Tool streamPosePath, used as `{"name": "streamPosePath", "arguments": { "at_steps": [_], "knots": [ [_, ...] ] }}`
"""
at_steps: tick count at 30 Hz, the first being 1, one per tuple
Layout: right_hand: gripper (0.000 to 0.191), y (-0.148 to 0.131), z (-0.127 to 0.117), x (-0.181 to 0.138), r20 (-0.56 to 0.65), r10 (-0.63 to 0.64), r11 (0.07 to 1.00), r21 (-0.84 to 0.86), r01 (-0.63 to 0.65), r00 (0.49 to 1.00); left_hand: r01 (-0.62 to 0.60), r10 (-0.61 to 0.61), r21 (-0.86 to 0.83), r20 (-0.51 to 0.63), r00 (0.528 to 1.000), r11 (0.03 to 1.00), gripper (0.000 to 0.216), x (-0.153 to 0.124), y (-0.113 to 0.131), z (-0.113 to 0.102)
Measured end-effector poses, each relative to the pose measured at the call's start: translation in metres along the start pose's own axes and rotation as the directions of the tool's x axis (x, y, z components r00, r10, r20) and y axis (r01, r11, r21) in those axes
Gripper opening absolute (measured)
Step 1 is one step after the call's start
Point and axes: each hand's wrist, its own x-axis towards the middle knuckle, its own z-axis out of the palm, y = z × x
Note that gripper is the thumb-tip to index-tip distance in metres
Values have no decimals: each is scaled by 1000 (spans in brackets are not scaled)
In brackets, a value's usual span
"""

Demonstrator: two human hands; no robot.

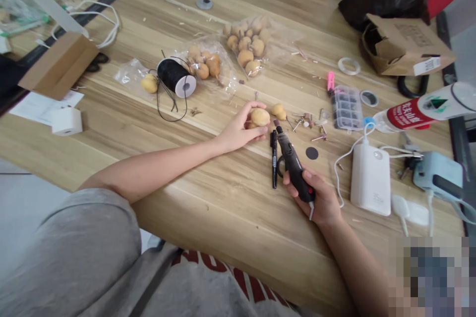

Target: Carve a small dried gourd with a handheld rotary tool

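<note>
My left hand (247,126) holds a small tan gourd (260,117) between thumb and fingers, over the middle of the wooden table. In my right hand (316,195) is a black rotary tool (295,166) with a red button and a brownish tip. That tip points at the gourd, with what looks like a small gap between them. A black marker pen (274,161) lies just left of the tool. Beyond the tip rests a second small gourd (278,111). Several loose grinding bits (307,121) are scattered to its right.
Bagged gourds (245,44) and a black cord spool (174,78) lie farther back. On the right are a compartment box (347,107), a water bottle (416,109), a white power bank (371,178) with cables and a torn cardboard box (405,44). Another cardboard box (63,64) stands at left.
</note>
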Motion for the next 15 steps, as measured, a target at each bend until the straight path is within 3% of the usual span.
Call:
{"name": "streamPosePath", "arguments": {
  "at_steps": [8,15],
  "knots": [
    [26,3,-3,-1,45,6,1000,-3,-5,999,-68,68,2,73,995,998,46,1,-2,-2],
    [26,2,-4,-1,98,-9,999,-51,14,995,-115,107,127,72,992,985,43,2,0,-4]
  ]
}}
